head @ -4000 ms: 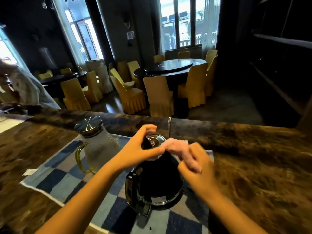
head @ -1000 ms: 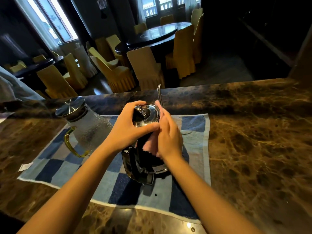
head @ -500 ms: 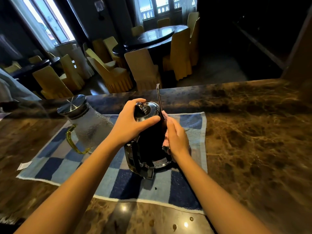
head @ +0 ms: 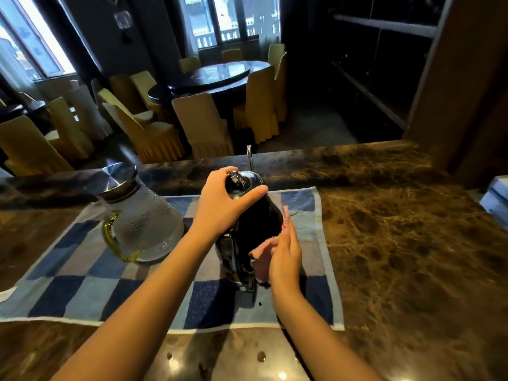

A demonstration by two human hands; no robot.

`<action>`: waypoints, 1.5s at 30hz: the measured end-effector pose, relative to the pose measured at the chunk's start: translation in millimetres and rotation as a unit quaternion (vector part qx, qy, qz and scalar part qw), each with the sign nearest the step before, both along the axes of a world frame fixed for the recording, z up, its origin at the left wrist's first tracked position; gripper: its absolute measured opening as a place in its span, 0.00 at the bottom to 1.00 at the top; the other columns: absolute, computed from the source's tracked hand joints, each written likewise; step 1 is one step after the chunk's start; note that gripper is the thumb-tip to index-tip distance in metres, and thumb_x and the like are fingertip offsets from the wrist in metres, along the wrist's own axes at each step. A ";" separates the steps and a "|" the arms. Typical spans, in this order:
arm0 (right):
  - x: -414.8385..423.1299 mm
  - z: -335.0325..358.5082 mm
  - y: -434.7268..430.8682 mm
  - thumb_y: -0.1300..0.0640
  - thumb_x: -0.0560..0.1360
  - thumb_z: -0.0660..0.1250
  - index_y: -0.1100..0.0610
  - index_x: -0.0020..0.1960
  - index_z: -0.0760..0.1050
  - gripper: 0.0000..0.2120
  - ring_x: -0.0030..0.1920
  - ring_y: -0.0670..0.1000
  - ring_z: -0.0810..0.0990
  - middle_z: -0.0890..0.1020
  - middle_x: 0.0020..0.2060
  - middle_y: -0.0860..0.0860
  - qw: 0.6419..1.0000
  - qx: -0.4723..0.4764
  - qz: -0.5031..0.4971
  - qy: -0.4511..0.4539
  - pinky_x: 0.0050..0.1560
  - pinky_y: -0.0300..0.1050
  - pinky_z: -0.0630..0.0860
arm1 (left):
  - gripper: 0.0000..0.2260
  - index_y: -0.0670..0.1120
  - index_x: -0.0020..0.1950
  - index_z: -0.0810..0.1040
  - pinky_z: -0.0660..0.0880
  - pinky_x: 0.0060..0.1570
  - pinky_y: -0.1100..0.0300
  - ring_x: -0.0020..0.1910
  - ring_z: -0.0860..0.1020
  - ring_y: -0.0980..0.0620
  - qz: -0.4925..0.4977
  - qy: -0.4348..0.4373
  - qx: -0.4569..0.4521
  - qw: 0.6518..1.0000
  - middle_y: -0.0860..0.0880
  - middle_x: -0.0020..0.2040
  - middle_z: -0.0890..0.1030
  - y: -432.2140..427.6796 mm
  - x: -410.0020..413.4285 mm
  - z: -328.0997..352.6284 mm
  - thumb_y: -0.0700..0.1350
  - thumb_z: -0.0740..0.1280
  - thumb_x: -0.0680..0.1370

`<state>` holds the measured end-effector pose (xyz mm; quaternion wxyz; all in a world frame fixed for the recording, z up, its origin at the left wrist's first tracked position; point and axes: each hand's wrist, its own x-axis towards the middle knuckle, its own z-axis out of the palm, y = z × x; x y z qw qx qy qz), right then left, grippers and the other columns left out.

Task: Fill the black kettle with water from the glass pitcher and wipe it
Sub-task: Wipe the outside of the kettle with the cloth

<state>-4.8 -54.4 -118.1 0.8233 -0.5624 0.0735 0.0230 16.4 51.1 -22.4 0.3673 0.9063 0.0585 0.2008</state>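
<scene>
The black kettle point(head: 258, 224) stands upright on a blue checked towel point(head: 82, 287), its handle facing me and its thin spout rising behind the lid. My left hand point(head: 222, 204) grips the chrome lid from above. My right hand point(head: 286, 254) presses a pink cloth point(head: 261, 257) flat against the kettle's lower right side. The glass pitcher point(head: 143, 221), with a steel lid and a yellow handle, stands on the towel to the left of the kettle, apart from both hands.
The towel lies on a brown marble counter point(head: 398, 257). A pale box corner point(head: 494, 199) shows at the right edge. A scrap of white paper point(head: 5, 294) lies at the towel's left. Beyond the counter are a round table and yellow covered chairs point(head: 200, 125).
My right hand has slid the pink cloth down the kettle's right side, from near the lid to the lower body. My left hand stays on the lid. The camera has tilted.
</scene>
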 end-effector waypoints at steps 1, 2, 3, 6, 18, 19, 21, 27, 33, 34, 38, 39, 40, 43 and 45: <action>-8.1 1.3 -0.2 0.46 0.83 0.49 0.35 0.67 0.66 0.16 0.33 0.52 0.82 0.81 0.28 0.55 0.999 0.037 0.005 0.002 0.51 0.50 0.80 | 0.28 0.46 0.64 0.72 0.65 0.54 0.66 0.55 0.70 0.58 0.001 -0.009 -0.003 1.000 0.53 0.56 0.71 -0.2 -0.7 0.0 0.57 0.73 0.69; -16.5 3.9 -0.6 0.46 0.82 0.51 0.39 0.68 0.68 0.16 0.31 0.53 0.81 0.81 0.27 0.56 0.997 0.071 0.007 0.015 0.51 0.52 0.80 | 0.28 0.46 0.64 0.72 0.65 0.54 0.65 0.55 0.70 0.58 0.004 -0.018 -0.006 1.000 0.53 0.56 0.71 -0.2 -1.4 -1.0 0.57 0.73 0.69; -25.5 8.4 -2.0 0.45 0.82 0.54 0.43 0.68 0.71 0.17 0.33 0.55 0.81 0.82 0.30 0.59 0.993 0.114 0.011 0.037 0.53 0.54 0.79 | 0.27 0.46 0.63 0.72 0.65 0.54 0.65 0.55 0.70 0.58 0.005 -0.025 -0.009 1.000 0.53 0.55 0.71 0.2 -2.5 -2.2 0.57 0.73 0.69; -47.4 13.6 -3.7 0.51 0.82 0.56 0.53 0.67 0.74 0.17 0.48 0.50 0.79 0.84 0.52 0.54 0.991 0.126 -0.001 0.048 0.57 0.45 0.73 | 0.26 0.47 0.60 0.74 0.68 0.52 0.63 0.54 0.72 0.56 -0.003 -0.026 -0.017 1.000 0.52 0.54 0.72 3.0 -2.4 -6.3 0.61 0.71 0.69; -83.2 -9.2 16.5 0.46 0.80 0.54 0.34 0.70 0.57 0.19 0.60 0.35 0.74 0.74 0.63 0.33 0.951 -0.219 0.127 -0.177 0.63 0.44 0.73 | 0.24 0.53 0.45 0.75 0.79 0.47 0.46 0.47 0.79 0.49 -0.029 -0.046 -0.001 0.999 0.48 0.47 0.79 12.2 5.5 -12.7 0.72 0.63 0.66; -81.9 -9.5 11.2 0.49 0.81 0.55 0.39 0.72 0.59 0.19 0.59 0.37 0.75 0.76 0.62 0.40 0.948 -0.227 0.133 -0.181 0.60 0.39 0.74 | 0.25 0.53 0.46 0.75 0.79 0.47 0.46 0.48 0.79 0.49 -0.033 -0.042 -0.003 0.999 0.48 0.47 0.79 12.2 5.3 -13.1 0.72 0.63 0.65; -80.8 -4.0 0.0 0.55 0.82 0.57 0.41 0.68 0.67 0.17 0.52 0.39 0.78 0.80 0.52 0.41 0.944 -0.233 0.138 -0.188 0.50 0.32 0.73 | 0.26 0.52 0.47 0.75 0.79 0.48 0.46 0.49 0.79 0.49 -0.036 -0.037 -0.008 0.999 0.48 0.49 0.79 12.7 4.8 -12.4 0.72 0.63 0.64; -66.3 0.2 -43.3 0.61 0.80 0.61 0.44 0.51 0.78 0.13 0.44 0.40 0.81 0.84 0.41 0.40 0.953 -0.230 0.140 -0.140 0.46 0.36 0.76 | 0.25 0.52 0.51 0.74 0.75 0.55 0.43 0.54 0.77 0.48 -0.034 -0.017 -0.007 0.999 0.48 0.54 0.78 11.5 -0.3 -7.5 0.69 0.64 0.65; -33.8 30.2 -104.8 0.63 0.77 0.64 0.57 0.59 0.76 0.11 0.52 0.51 0.83 0.84 0.51 0.55 0.981 -0.103 0.133 -0.100 0.51 0.42 0.78 | 0.11 0.45 0.58 0.75 0.74 0.58 0.51 0.56 0.76 0.50 -0.028 -0.276 -0.047 0.960 0.48 0.55 0.77 -18.3 -34.7 15.7 0.46 0.65 0.77; -29.5 38.5 -113.5 0.62 0.77 0.64 0.57 0.61 0.75 0.13 0.53 0.52 0.83 0.84 0.52 0.54 0.982 -0.084 0.140 -0.098 0.50 0.43 0.79 | 0.07 0.45 0.55 0.75 0.75 0.54 0.57 0.52 0.77 0.53 -0.067 -0.301 -0.079 0.948 0.49 0.51 0.78 -33.4 -46.3 20.5 0.42 0.64 0.78; -13.7 69.5 -144.8 0.56 0.76 0.64 0.52 0.64 0.74 0.16 0.54 0.53 0.84 0.84 0.54 0.54 0.978 -0.036 0.184 -0.095 0.48 0.47 0.82 | 0.11 0.52 0.59 0.75 0.74 0.52 0.65 0.51 0.76 0.62 -0.265 -0.108 0.006 0.958 0.59 0.51 0.77 -91.3 -57.6 11.7 0.48 0.64 0.77; -10.5 75.0 -151.4 0.56 0.78 0.63 0.50 0.64 0.74 0.15 0.53 0.52 0.84 0.84 0.54 0.53 0.977 -0.025 0.194 -0.090 0.46 0.46 0.82 | 0.13 0.53 0.61 0.74 0.73 0.53 0.66 0.51 0.75 0.66 -0.293 -0.068 0.034 0.953 0.63 0.52 0.76 -100.8 -52.3 1.9 0.49 0.65 0.77; -7.7 79.3 -157.6 0.55 0.79 0.61 0.49 0.63 0.74 0.14 0.51 0.51 0.85 0.85 0.53 0.52 0.976 -0.008 0.204 -0.075 0.42 0.44 0.81 | 0.13 0.54 0.61 0.75 0.71 0.52 0.68 0.50 0.73 0.68 -0.307 -0.061 0.041 0.949 0.65 0.51 0.75 -108.4 -46.3 -7.2 0.49 0.65 0.77; 3.9 80.7 -179.5 0.52 0.79 0.59 0.51 0.64 0.74 0.14 0.49 0.51 0.85 0.85 0.52 0.53 0.977 0.025 0.212 -0.026 0.41 0.45 0.81 | 0.06 0.51 0.52 0.79 0.70 0.53 0.68 0.53 0.74 0.66 -0.308 -0.090 0.002 0.947 0.65 0.51 0.76 -125.1 -33.5 -24.9 0.47 0.66 0.76; 11.5 80.3 -194.7 0.54 0.80 0.59 0.54 0.62 0.75 0.13 0.51 0.53 0.84 0.85 0.52 0.55 0.974 0.014 0.225 -0.017 0.46 0.48 0.81 | 0.08 0.47 0.44 0.79 0.70 0.58 0.64 0.57 0.74 0.61 -0.297 -0.085 -0.021 0.951 0.59 0.54 0.77 -134.4 -27.0 -31.0 0.51 0.66 0.75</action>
